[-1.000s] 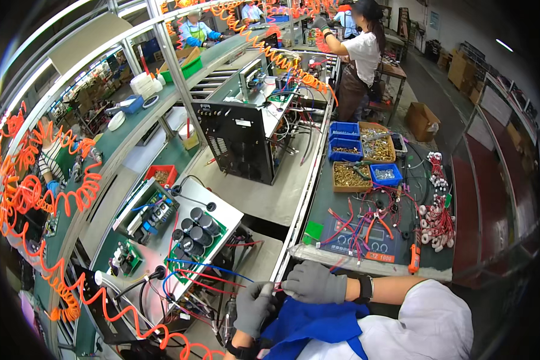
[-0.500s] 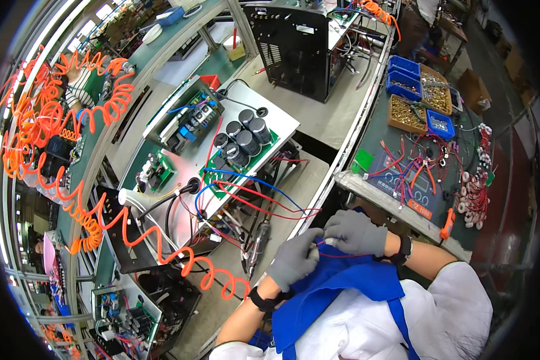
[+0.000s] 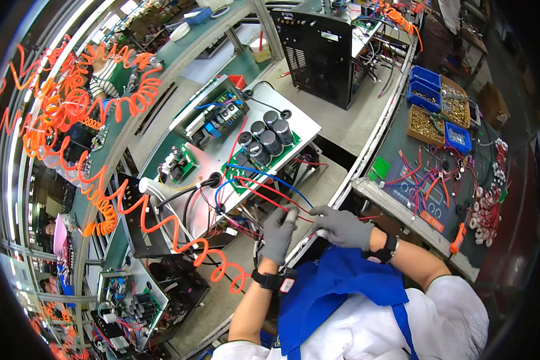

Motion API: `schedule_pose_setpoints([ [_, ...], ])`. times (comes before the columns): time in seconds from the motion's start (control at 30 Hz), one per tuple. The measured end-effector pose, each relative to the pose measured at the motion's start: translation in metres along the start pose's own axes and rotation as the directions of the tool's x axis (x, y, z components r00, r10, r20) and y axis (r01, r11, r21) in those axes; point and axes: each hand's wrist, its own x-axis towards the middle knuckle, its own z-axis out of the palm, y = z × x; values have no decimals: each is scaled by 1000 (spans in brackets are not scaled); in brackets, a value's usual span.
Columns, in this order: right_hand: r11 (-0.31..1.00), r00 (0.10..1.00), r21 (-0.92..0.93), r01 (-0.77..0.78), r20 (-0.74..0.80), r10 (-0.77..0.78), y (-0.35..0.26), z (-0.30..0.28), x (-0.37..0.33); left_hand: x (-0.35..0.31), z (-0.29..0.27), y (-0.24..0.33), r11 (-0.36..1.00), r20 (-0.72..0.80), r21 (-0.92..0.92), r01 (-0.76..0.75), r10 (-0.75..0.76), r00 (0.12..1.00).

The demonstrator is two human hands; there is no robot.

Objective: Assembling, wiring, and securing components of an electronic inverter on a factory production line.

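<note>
Red wires (image 3: 269,187) are slanting down-right from the board (image 3: 295,141) toward the nearer left hand (image 3: 279,231); the right hand (image 3: 344,228) is hovering apart from it. Whether the hands are gripping, I can't say.

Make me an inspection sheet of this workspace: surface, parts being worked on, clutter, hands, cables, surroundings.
Surface: green bench at right, bearing blue bins and cardboard trays of small metal parts.
Job's things: red wires by the hands, beside a white panel carrying dark capacitors.
Clutter: white-ended leads heaped on the bench.
Hands: gloved left hand and right hand at the red wires; grip unclear.
Cables: blue wire arcs toward the hands; orange coiled hoses hang at left.
Surroundings: black-panelled unit beyond.
</note>
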Motion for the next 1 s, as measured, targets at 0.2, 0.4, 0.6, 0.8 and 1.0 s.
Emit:
schedule_pose_setpoints([
  [0.2,999,989,37,-22,-142,27,-6,8,24,-11,5,6,995,-57,13,-104,104,993],
  [0.4,993,986,-41,107,-121,-111,-7,15,32,-10,-8,-6,996,-130,87,3,8,992],
  [0.6,993,994,59,106,6,-106,4,12,1,-19,-14,0,931,63,-304,201,-191,980],
  [0.8,995,983,51,81,160,-88,19,-3,-22,-29,-6,8,809,186,-551,204,-119,975],
  [1.0,939,944,-339,-65,285,168,21,-62,-69,-47,-26,52,891,78,-71,448,-443,893],
])
